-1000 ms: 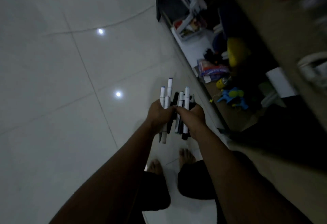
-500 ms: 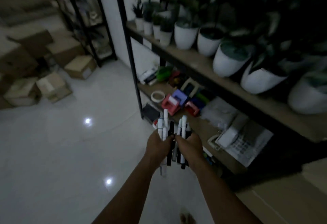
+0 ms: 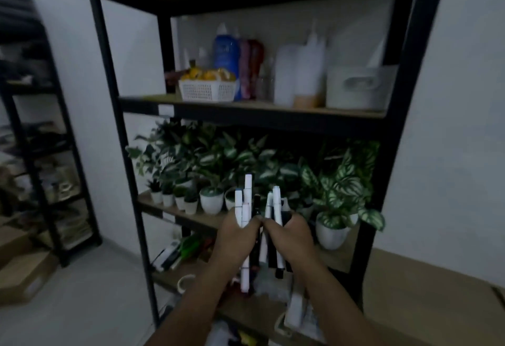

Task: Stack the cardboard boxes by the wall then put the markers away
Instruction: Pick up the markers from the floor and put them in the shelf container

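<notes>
Scene: You stand facing a black metal shelf unit (image 3: 128,170) in a dim room, both forearms reaching up from 6 o'clock.
Left hand: Your left hand (image 3: 237,239) is curled round a clutch of markers (image 3: 246,209), white barrels upright, their caps rising toward 12 o'clock above your knuckles and their lower ends hanging out below the fist.
Right hand: Your right hand (image 3: 291,237) grips the rest of the bundle, white and black barrels together, touching the left hand at the thumbs.
Markers' place: Held in the air at the centre of the view, in front of the plant shelf, resting on no shelf.
Plant shelf: Small white pots (image 3: 211,203) of green plants stand in a row behind the markers; a larger white pot (image 3: 332,235) with variegated leaves sits at 3 o'clock of your right hand.
Upper shelf: A white basket (image 3: 207,90) holding yellow-orange items, a blue bottle (image 3: 226,56) and white containers (image 3: 299,78) stand at 12 o'clock.
Lower shelf: Blurred clutter, with a tape roll (image 3: 185,283) at 8 o'clock.
Far left: Cardboard boxes (image 3: 24,277) lie on the floor at 9 o'clock beside a second dark rack (image 3: 41,154).
</notes>
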